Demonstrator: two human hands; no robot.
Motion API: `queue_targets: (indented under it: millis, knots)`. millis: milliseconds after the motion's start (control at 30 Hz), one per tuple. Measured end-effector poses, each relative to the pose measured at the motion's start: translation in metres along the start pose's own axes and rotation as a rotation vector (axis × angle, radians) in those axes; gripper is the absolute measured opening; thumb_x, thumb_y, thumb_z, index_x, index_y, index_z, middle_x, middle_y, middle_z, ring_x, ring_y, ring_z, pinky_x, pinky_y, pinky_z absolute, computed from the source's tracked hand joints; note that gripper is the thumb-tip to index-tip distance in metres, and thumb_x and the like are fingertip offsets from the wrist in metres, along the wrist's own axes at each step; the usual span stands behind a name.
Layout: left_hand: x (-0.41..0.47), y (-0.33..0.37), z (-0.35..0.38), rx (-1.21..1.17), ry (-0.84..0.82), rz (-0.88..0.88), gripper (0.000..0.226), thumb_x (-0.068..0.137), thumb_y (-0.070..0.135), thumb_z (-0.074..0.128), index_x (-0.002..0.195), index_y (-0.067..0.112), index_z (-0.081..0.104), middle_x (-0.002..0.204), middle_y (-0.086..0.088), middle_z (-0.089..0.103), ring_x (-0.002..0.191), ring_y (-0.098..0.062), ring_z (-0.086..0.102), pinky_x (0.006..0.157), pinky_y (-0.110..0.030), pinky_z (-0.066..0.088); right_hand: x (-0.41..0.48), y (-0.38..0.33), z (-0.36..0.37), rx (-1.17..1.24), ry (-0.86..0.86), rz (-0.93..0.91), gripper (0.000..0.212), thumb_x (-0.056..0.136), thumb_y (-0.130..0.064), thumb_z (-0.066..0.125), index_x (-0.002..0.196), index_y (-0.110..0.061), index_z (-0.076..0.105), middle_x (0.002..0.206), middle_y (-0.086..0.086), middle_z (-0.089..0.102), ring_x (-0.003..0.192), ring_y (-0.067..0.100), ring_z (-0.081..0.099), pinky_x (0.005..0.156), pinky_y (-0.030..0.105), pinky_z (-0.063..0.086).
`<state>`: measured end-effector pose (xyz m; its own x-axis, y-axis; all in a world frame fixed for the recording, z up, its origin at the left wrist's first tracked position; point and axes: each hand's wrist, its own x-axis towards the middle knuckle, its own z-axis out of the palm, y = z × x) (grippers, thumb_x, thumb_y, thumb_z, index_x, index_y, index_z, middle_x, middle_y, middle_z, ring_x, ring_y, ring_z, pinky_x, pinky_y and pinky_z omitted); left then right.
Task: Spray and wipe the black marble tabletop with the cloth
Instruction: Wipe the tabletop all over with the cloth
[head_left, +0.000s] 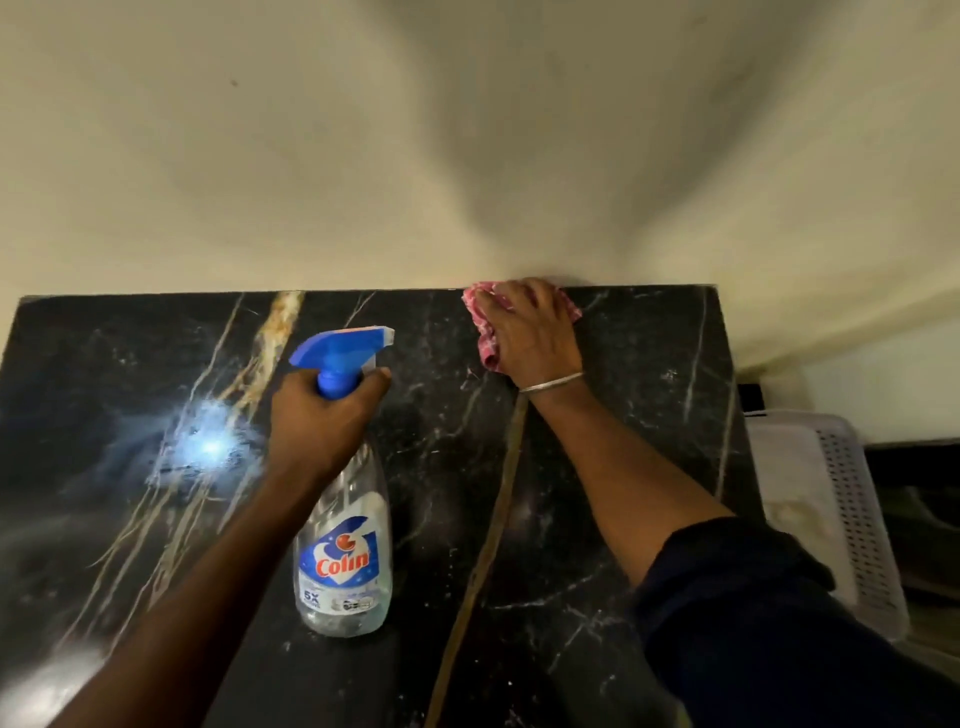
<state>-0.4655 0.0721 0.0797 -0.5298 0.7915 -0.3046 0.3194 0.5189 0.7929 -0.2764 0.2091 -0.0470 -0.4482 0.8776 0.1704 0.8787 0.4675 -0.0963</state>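
Behind the table, a cream wall (311, 156) fills the upper half of what we see. The black marble tabletop (597, 467) butts up against it, streaked with white and golden veins, with a bright glare spot on its left part. Off its right edge stands a white perforated plastic basket (841, 499). Our dark sleeve (753, 597) covers the right arm down to about the elbow. We hold the clear spray bottle (345, 545), labelled Colin, over the middle of the slab, its blue trigger head pointing away from us and a little right. We cannot tell whether its base touches the stone. Our left hand (322, 415) is curled round the bottle's neck just under the blue head, forefinger reaching forward beside the trigger. Our right hand (530, 332) lies palm down, fingers laid out over the pink cloth (485, 343), pressing it onto the tabletop at its far edge, right against the wall. A thin metal bangle (551, 383) circles that wrist.
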Motion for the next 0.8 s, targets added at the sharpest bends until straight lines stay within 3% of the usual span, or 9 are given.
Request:
queue_targets:
  millis: [233,367,600,800]
  knots:
    - [-0.034,0.032,0.064,0.001,-0.082,0.012,0.022,0.084,0.022,0.071,0.069,0.015,0.057,0.055,0.004,0.054,0.042,0.002,0.053,0.043,-0.014,0.040,-0.052,0.133,-0.031,-0.060,-0.097,0.240,0.068,0.077,-0.031,0.075,0.140,-0.030,0.049,0.140,0.007,0.050,0.128,0.038,0.041,0.105,0.049,0.041]
    - [-0.046,0.046,0.088,0.017,-0.147,0.060,0.017,0.085,0.022,0.070,0.075,0.015,0.060,0.058,0.004,0.057,0.047,0.002,0.056,0.044,-0.010,0.040,-0.071,0.191,-0.043,-0.056,-0.125,0.355,0.064,0.081,-0.027,0.072,0.141,-0.033,0.047,0.144,0.007,0.047,0.124,0.039,0.043,0.093,0.048,0.049]
    - [-0.089,0.054,0.120,0.079,-0.331,0.130,0.009,0.085,0.023,0.070,0.085,0.020,0.061,0.065,0.003,0.063,0.055,0.003,0.060,0.048,-0.009,0.044,-0.086,0.195,-0.047,-0.052,-0.186,0.414,0.066,0.082,-0.029,0.074,0.141,-0.032,0.045,0.146,0.005,0.042,0.120,0.036,0.042,0.091,0.041,0.046]
    - [-0.123,0.038,0.148,0.148,-0.438,0.172,0.016,0.085,0.029,0.070,0.096,0.021,0.062,0.065,0.006,0.062,0.057,0.007,0.059,0.049,-0.007,0.041,-0.157,0.177,-0.055,0.015,-0.176,0.419,0.079,0.069,-0.025,0.083,0.139,-0.030,0.048,0.144,0.006,0.042,0.117,0.036,0.041,0.089,0.041,0.045]
